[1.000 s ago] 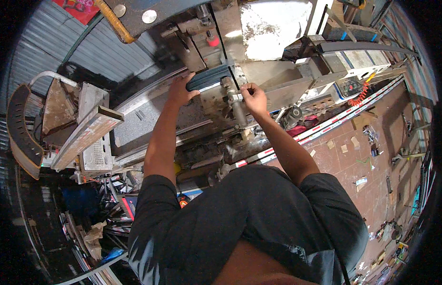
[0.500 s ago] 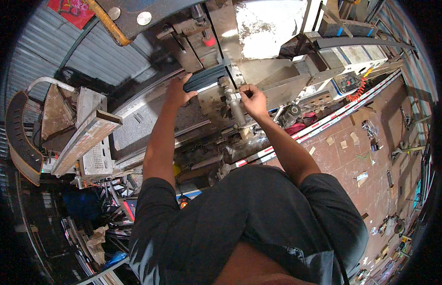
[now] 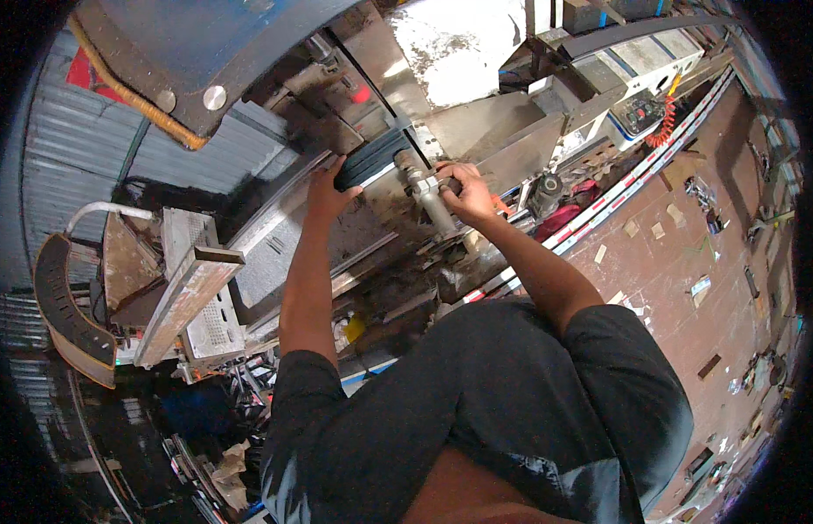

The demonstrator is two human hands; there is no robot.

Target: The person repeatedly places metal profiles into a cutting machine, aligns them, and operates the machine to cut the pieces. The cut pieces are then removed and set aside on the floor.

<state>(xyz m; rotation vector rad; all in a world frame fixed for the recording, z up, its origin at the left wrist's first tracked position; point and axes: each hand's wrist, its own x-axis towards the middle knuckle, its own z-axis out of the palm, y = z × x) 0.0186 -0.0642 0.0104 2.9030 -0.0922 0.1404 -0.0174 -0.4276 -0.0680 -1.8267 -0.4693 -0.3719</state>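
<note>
My left hand (image 3: 328, 194) has its thumb and fingers round the near end of a stack of dark bars (image 3: 377, 157) on the machine bed. My right hand (image 3: 467, 194) is closed at a grey metal fitting (image 3: 431, 185), its fingertips partly hidden. This fitting sits on a stubby metal cylinder (image 3: 437, 213) standing beside the bars. A thin black strip (image 3: 364, 72), looking like a saw blade, slants down from the upper machine body and passes between the bars and my right hand.
The blue machine cover (image 3: 205, 52) overhangs at upper left. A rusty rectangular tube (image 3: 192, 301) juts out at left, beside a curved guard (image 3: 64, 306). At right are a control box (image 3: 638, 118) with a coiled orange hose (image 3: 661, 131) and a tiled floor (image 3: 633, 253) littered with scraps.
The head view has turned, so the machine appears tilted. My right hand has gone from a fingertip pinch to a fuller hold at the fitting. My left hand stays at the bars' end.
</note>
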